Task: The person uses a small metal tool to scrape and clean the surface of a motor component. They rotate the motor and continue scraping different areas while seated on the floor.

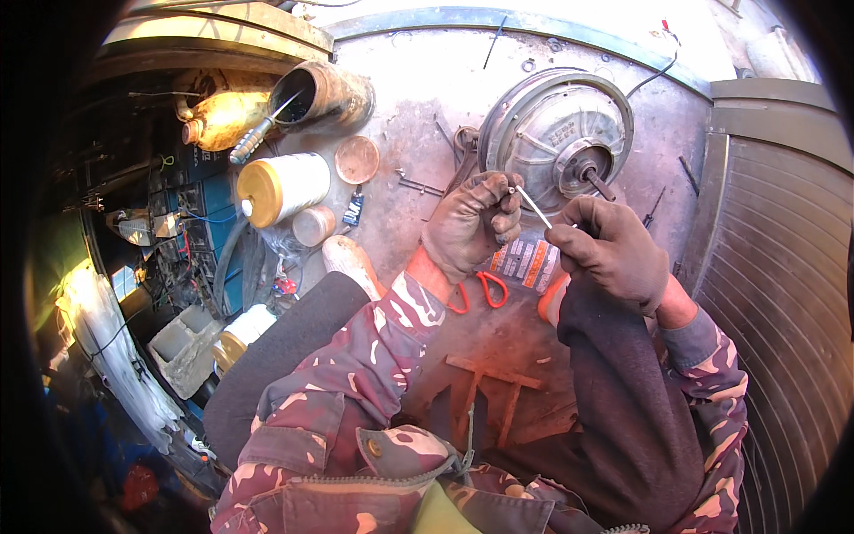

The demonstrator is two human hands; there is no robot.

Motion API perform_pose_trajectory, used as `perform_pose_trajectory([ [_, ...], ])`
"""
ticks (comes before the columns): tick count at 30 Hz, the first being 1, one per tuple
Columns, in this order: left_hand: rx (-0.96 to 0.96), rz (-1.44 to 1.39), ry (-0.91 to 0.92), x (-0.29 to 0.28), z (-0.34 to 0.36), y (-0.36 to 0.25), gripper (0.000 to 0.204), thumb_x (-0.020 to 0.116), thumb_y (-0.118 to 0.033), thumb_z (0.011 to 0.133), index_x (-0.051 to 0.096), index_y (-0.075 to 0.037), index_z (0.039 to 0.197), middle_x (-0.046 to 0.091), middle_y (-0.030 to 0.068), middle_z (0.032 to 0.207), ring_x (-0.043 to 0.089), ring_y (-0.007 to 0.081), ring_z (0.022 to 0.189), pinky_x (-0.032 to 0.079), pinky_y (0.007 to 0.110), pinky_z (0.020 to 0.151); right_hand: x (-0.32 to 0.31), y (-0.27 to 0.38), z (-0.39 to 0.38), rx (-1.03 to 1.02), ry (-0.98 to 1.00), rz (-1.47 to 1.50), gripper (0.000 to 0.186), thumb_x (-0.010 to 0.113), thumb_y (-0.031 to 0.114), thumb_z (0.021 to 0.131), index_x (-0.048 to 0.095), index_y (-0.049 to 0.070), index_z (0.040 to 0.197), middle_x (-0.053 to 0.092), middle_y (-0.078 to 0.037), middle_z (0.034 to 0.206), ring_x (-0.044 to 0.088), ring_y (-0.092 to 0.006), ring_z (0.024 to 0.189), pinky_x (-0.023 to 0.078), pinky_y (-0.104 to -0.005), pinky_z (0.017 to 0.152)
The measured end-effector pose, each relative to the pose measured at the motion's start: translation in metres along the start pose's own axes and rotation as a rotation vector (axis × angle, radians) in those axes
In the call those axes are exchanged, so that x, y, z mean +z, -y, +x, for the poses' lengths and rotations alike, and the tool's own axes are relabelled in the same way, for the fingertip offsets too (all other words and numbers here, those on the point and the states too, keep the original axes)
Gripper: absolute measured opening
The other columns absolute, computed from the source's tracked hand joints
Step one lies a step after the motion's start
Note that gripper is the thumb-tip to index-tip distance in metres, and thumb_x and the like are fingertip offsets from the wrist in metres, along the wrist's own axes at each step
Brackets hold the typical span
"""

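Note:
My left hand (471, 224) and my right hand (616, 252), both in grey work gloves, are raised in front of a round metal hub motor (551, 133) with a shaft. Pinched in the right fingers is a thin white stick (534, 208), slanting up and left. Its far end meets the closed fingertips of my left hand, where a tiny pale thing shows that I cannot make out. Below the hands lie orange-handled scissors (491, 290) and a clear packet with an orange-and-white label (527, 261).
On the left stand a rusty can (342, 96) with a screwdriver (258, 138) across its mouth, a white tub with a yellow lid (294, 187) and a small tube (354, 206). Bolts (418, 184) lie on the floor. A ribbed shutter (774, 240) borders the right side.

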State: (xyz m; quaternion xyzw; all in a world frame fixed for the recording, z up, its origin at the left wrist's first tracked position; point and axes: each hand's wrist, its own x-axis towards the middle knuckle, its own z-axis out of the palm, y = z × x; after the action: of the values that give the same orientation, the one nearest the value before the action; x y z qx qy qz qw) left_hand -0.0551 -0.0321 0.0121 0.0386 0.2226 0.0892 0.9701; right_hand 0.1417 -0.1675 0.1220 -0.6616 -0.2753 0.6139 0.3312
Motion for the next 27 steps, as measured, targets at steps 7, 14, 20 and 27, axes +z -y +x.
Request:
perform_pose_trajectory([
  [7,-0.014,0.024,0.002,-0.002,-0.001,-0.003,0.026,0.075,-0.028,0.103,0.073,-0.003,0.112,0.067,0.0032,0.084,0.057,0.0121,0.065,0.045,0.029,0.059,0.0,-0.002,0.001,0.12,0.076,0.112,0.03,0.072,0.027,0.102,0.07,-0.003,0.103,0.068,-0.003,0.073,0.064,-0.0085,0.064,0.05,-0.0271,0.058],
  [14,-0.024,0.15,-0.03,-0.003,-0.003,-0.01,0.025,0.074,-0.027,0.105,0.074,-0.002,0.109,0.069,0.0047,0.084,0.058,0.0115,0.062,0.046,0.026,0.056,0.0,0.001,0.001,0.159,0.114,0.107,0.031,0.071,0.029,0.102,0.07,-0.002,0.102,0.067,-0.003,0.073,0.062,-0.0084,0.063,0.048,-0.0274,0.056],
  [20,-0.047,0.173,-0.042,0.0,-0.005,-0.013,0.025,0.074,-0.027,0.105,0.075,-0.002,0.107,0.069,0.0043,0.082,0.059,0.0116,0.061,0.046,0.025,0.055,-0.001,0.001,0.002,0.204,0.118,0.171,0.031,0.07,0.03,0.103,0.071,-0.001,0.102,0.065,-0.002,0.072,0.06,-0.0082,0.06,0.047,-0.026,0.055],
  [27,-0.096,0.222,-0.045,0.004,-0.004,-0.015,0.026,0.075,-0.027,0.104,0.074,-0.002,0.106,0.069,0.0039,0.081,0.058,0.0111,0.058,0.045,0.026,0.052,-0.009,0.002,0.006,0.295,0.176,0.159,0.032,0.071,0.032,0.102,0.071,0.0,0.103,0.063,0.0,0.072,0.059,-0.0077,0.058,0.047,-0.0246,0.054],
])
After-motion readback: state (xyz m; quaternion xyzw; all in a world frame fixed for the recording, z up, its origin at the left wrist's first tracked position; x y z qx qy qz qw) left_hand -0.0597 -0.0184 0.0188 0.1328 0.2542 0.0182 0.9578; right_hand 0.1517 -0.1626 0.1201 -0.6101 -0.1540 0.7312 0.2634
